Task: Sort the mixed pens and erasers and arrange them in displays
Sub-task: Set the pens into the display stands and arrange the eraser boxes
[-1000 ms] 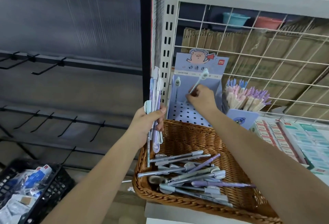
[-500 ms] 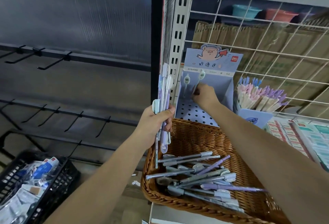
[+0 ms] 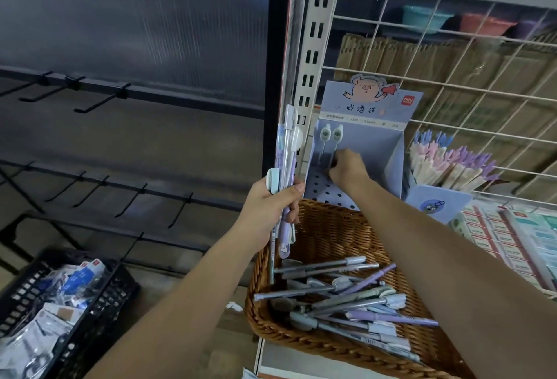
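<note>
A: As this list runs from large to small, what heads it?

B: Item 1, rack: a pale slotted upright, with a wire grid to its right.

A: Next?

B: Item 2, basket: wicker, on the shelf edge, just in front of the display. Item 3, crate: black, at lower left, well apart from the basket, holding packets. Item 4, display: a blue card box with a pig on its header. It stands against the grid, and its floor is a board of holes. Item 5, second display: just right of the first, full of tilted pastel pens.

A: And the stock to sort?

B: Item 6, loose pens: grey and lilac, lying crosswise in the near half of the basket. Item 7, bundle: several pens held upright, left of the display, above the basket's left rim.

A: Hands?

B: Item 8, left hand: fingers wrapped round the bundle, thumb pressed across its front. Item 9, right hand: inside the display, low over the hole board. Its fingers are curled together round the foot of a pen; the fingertips are hidden. Item 10, pen: upright at the display's left, cap uppermost. Item 11, other pen: just beside it, standing free.
</note>
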